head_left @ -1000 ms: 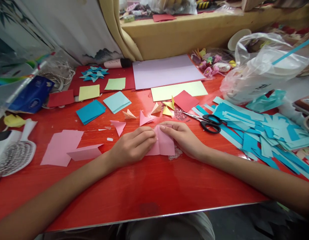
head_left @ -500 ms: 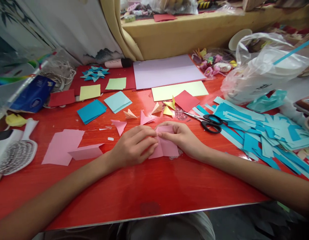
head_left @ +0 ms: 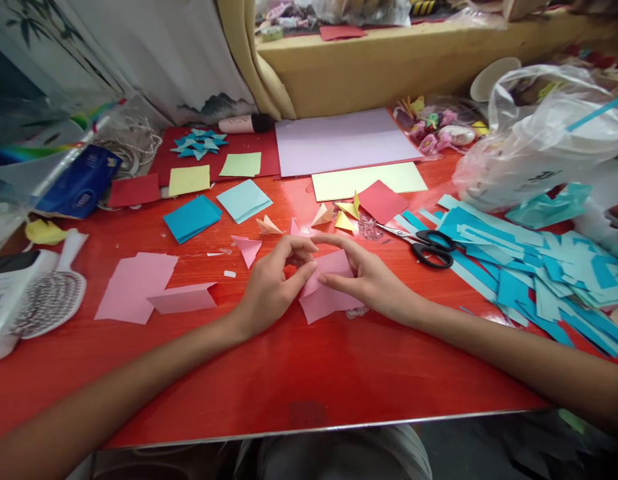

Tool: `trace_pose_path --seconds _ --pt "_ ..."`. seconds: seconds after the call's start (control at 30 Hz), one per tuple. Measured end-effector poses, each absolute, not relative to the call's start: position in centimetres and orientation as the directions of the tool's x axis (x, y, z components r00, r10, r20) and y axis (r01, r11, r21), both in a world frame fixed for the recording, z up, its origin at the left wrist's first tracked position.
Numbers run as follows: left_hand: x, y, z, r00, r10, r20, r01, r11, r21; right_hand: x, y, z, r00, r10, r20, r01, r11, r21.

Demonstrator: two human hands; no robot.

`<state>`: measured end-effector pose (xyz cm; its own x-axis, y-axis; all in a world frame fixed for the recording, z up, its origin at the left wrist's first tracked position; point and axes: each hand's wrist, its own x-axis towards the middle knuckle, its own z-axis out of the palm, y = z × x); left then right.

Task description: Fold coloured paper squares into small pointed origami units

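A pink paper square (head_left: pixel 325 297), partly folded, lies on the red table (head_left: pixel 269 373) between my two hands. My left hand (head_left: pixel 271 287) pinches its left edge with the fingertips, fingers curled. My right hand (head_left: pixel 366 277) grips the paper from the right, thumb and forefinger closed on its upper part. Small folded paper pieces, pink (head_left: pixel 249 249), peach (head_left: pixel 267 226) and yellow (head_left: pixel 345 215), lie just beyond my hands.
Black-handled scissors (head_left: pixel 427 248) lie to the right, beside a heap of blue paper strips (head_left: pixel 529 267) and a plastic bag (head_left: pixel 539 140). Pink sheets (head_left: pixel 139 287), blue squares (head_left: pixel 193 218), a hairbrush (head_left: pixel 43 300) and a tissue pack (head_left: pixel 79 183) lie at the left. A lilac sheet (head_left: pixel 339 141) lies at the back.
The pink paper has been turned and lifted at one side; my fingers moved from pressing it flat to pinching it. The camera shifted slightly left.
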<state>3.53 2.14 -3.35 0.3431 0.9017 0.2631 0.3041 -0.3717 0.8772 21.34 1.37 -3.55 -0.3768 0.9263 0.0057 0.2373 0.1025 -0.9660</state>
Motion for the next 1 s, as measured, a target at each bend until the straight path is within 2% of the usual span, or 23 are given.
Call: trace_pose_path --seconds 0.17,0.37,0.57,0.77,0.87,0.93,1.0 --pt "3.6 2.4 -3.5 0.365 0.915 0.174 0.294 -0.291 0.91 21.3 1.4 -3.6 -0.346 0.938 0.02 0.151 0.076 -0.986" --pt "3.7 2.5 -3.7 0.408 0.903 0.137 0.269 -0.262 0.927 21.4 1.7 -3.8 -0.27 0.963 0.022 0.168 0.07 -0.983" --pt "3.5 2.6 -3.8 0.429 0.895 0.124 0.284 -0.264 0.922 21.4 1.8 -3.8 -0.181 0.983 0.041 0.134 0.066 -0.989" --pt "3.3 2.2 -3.4 0.446 0.88 0.163 0.288 -0.314 0.905 21.6 2.6 -4.3 -0.132 0.991 0.026 -0.006 0.025 -1.0" --pt "3.3 2.2 -3.2 0.352 0.921 0.169 0.304 -0.283 0.91 21.7 2.9 -4.2 -0.157 0.986 0.054 0.054 0.063 -0.997" --pt "3.4 2.4 -3.1 0.291 0.943 0.162 0.292 -0.249 0.923 21.7 2.7 -3.9 -0.232 0.971 0.062 0.121 0.092 -0.988" --pt "3.4 2.5 -3.0 0.32 0.939 0.125 0.315 -0.23 0.921 21.6 2.4 -3.7 -0.315 0.948 0.047 0.16 0.102 -0.982"
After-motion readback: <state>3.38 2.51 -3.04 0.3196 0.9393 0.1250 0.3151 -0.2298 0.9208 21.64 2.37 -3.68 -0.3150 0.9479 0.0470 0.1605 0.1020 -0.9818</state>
